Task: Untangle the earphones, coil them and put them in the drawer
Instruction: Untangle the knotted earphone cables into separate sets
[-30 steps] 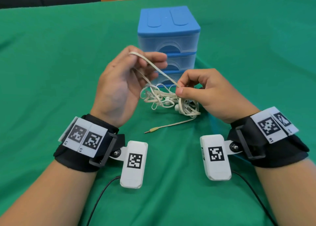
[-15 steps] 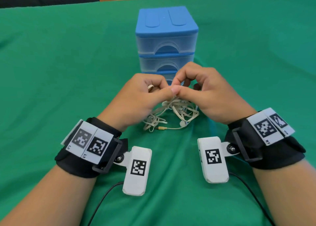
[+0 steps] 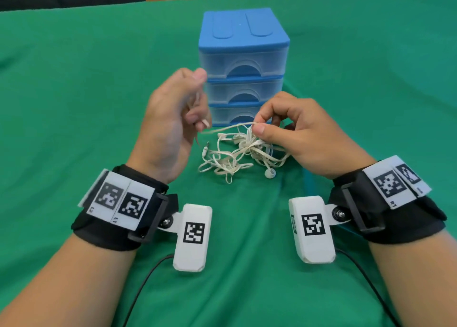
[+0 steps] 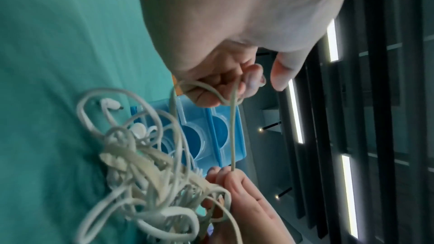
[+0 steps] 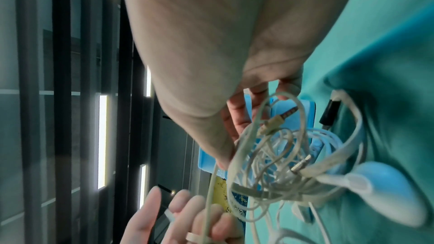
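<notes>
One tangled bundle of white earphones [image 3: 241,153] lies mid-tabletop [image 3: 74,104] before one blue three-drawer unit [image 3: 243,64]. Left hand [image 3: 173,119] and right hand [image 3: 294,129] each pinch one taut cord strand.

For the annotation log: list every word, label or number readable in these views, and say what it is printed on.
No readable words or brands.
Left wrist band: black-and-white square code markers; tiny characters under them, too small to read.
Right wrist band: the same, unreadable.
Two white camera housings: code markers only.
Drawer unit and earphones: no visible text.
</notes>
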Action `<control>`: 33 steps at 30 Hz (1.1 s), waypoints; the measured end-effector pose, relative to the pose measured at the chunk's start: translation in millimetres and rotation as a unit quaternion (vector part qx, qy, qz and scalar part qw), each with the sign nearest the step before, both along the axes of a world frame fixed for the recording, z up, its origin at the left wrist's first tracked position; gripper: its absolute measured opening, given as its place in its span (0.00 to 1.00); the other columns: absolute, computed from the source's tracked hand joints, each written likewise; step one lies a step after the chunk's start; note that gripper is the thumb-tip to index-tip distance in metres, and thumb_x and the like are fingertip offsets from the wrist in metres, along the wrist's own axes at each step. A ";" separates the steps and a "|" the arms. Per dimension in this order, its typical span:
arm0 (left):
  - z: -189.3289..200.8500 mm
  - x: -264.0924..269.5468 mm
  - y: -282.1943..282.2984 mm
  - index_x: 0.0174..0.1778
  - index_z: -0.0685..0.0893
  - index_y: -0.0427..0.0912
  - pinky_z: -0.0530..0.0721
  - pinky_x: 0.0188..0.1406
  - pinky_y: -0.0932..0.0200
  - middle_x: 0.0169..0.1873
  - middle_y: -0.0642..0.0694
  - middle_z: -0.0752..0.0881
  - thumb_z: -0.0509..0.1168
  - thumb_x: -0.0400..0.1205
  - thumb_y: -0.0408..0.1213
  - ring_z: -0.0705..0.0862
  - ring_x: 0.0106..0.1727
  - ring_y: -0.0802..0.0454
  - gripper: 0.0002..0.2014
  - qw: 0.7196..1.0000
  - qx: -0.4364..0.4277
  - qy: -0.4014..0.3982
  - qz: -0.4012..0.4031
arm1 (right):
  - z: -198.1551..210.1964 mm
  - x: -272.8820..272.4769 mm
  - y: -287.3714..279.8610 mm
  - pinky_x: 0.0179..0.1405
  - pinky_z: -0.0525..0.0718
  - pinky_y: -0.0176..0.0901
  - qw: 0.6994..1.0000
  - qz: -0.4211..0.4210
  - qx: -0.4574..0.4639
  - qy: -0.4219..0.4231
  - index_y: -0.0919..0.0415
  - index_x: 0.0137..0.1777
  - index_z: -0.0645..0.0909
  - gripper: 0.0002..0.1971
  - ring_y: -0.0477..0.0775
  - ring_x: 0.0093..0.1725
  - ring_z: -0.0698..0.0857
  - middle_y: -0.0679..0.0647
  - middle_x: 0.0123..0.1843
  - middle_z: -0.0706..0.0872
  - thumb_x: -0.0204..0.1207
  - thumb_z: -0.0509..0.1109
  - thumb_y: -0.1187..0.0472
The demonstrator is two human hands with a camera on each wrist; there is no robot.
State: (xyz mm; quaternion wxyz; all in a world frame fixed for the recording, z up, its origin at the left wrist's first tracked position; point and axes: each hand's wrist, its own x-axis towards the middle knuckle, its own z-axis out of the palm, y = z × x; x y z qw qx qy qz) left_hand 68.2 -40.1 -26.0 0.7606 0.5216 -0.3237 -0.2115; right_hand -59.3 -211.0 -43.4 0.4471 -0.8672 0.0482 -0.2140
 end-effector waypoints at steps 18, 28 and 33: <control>-5.1 -10.6 -5.5 0.40 0.84 0.40 0.66 0.34 0.58 0.36 0.49 0.84 0.64 0.86 0.36 0.69 0.31 0.54 0.09 0.992 0.077 -0.086 -0.047 | -2.2 0.1 1.7 0.48 0.79 0.39 0.998 0.034 0.040 0.036 0.59 0.47 0.83 0.10 0.59 0.46 0.81 0.51 0.46 0.81 0.78 0.69 0.52; -1.5 -3.9 -0.8 0.36 0.73 0.41 0.81 0.52 0.53 0.58 0.34 0.90 0.57 0.85 0.33 0.88 0.55 0.44 0.10 0.996 0.041 -0.041 -0.065 | 1.5 -1.6 0.9 0.42 0.77 0.43 0.997 0.035 0.074 0.012 0.62 0.47 0.83 0.07 0.58 0.37 0.77 0.45 0.39 0.83 0.75 0.72 0.58; -1.3 -9.6 -1.8 0.36 0.73 0.40 0.79 0.53 0.53 0.56 0.36 0.91 0.57 0.85 0.33 0.89 0.57 0.46 0.10 0.991 0.072 -0.069 -0.088 | 1.2 -2.2 2.9 0.46 0.80 0.39 0.995 0.026 0.094 -0.019 0.63 0.54 0.82 0.13 0.43 0.40 0.80 0.50 0.45 0.83 0.77 0.74 0.55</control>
